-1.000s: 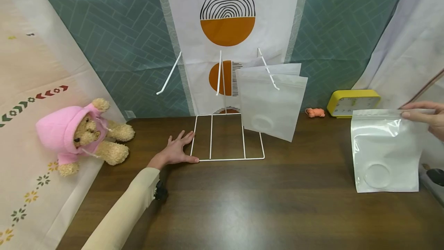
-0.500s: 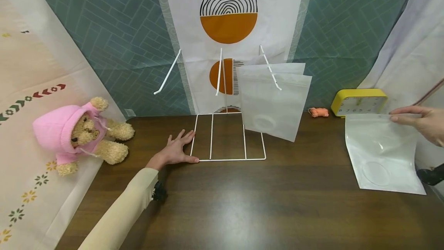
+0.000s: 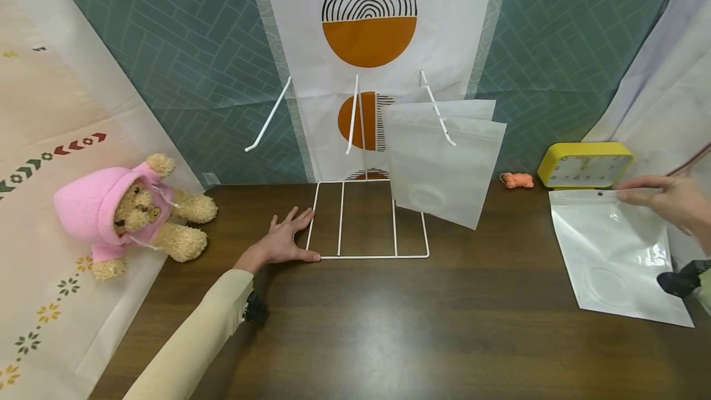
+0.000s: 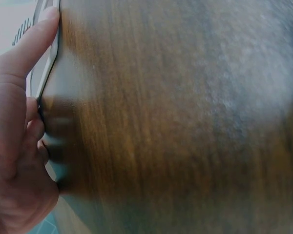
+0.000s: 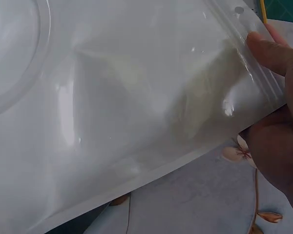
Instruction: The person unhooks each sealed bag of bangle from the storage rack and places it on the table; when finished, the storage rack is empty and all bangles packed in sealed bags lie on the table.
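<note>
At the right, my right hand (image 3: 669,202) pinches the top edge of a white zip-top pouch (image 3: 608,252) between thumb and fingers. In the right wrist view, the pouch (image 5: 136,107) shows a round embossed ring and a small hole near its zip strip. My left hand (image 3: 282,239) lies with spread fingers against the left corner of a white wire rack's base (image 3: 372,257). The left wrist view has the thumb (image 4: 34,44) along the wire. Two similar pouches (image 3: 439,171) hang from the rack's right prong (image 3: 439,110); its middle and left prongs hold nothing.
A yellow clock (image 3: 584,164) stands behind the held pouch, with an orange yarn bundle (image 3: 516,180) to its left. A teddy bear in a pink hoodie (image 3: 133,215) sits at the left. Patterned cloth (image 3: 222,66) hangs behind the wooden table (image 3: 389,326).
The held pouch has tilted, its lower end swinging to the right, and its top edge has dropped slightly along with my right hand. My left hand stays on the rack base.
</note>
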`<action>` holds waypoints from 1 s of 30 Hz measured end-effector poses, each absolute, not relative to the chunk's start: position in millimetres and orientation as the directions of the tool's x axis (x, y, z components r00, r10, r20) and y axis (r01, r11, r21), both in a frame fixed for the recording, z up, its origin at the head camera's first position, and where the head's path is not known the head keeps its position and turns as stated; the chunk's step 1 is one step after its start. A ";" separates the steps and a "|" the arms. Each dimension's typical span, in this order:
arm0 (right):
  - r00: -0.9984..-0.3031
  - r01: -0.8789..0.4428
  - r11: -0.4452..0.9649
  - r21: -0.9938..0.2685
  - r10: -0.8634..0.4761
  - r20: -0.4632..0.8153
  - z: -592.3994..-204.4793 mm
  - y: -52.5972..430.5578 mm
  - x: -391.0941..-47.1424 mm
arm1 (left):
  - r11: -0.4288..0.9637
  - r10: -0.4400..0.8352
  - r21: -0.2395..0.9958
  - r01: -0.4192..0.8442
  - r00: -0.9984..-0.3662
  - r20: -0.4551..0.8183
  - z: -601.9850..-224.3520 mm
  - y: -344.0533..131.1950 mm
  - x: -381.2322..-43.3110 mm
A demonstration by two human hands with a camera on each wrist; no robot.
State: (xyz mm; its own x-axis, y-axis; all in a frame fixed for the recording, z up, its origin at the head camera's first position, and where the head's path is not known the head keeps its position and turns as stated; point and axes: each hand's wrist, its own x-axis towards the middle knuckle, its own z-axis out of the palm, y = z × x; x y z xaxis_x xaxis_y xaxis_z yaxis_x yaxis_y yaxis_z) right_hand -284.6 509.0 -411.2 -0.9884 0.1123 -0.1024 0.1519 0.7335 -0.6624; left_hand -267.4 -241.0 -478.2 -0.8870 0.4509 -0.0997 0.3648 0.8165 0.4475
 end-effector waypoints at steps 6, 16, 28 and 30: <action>-0.989 0.147 0.778 -0.611 0.124 -0.080 -413.6 502.3 -283.8 | 0.812 0.455 0.454 0.367 -0.885 -0.099 -477.6 -239.2 -267.6; -0.991 0.125 0.867 -0.482 0.129 -0.026 -415.1 484.5 -286.8 | 0.816 0.445 0.457 0.355 -0.890 -0.103 -476.2 -239.5 -265.4; -0.976 0.031 0.903 -0.428 0.120 0.182 -424.0 479.5 -289.5 | 0.814 0.448 0.455 0.360 -0.889 -0.098 -477.0 -240.2 -265.3; -0.959 0.021 0.896 -0.443 0.143 0.245 -423.2 475.6 -290.3 | 0.813 0.447 0.458 0.359 -0.889 -0.097 -476.9 -240.4 -265.9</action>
State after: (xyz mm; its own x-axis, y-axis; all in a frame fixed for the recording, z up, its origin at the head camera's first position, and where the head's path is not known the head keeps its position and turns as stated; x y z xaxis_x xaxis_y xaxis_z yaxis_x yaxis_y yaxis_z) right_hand -290.3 475.6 -423.2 -0.9590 0.1429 0.2449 0.0205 0.8965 -0.4426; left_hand -265.9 -240.4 -476.9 -0.8891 0.4473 -0.0970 0.3591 0.8131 0.4581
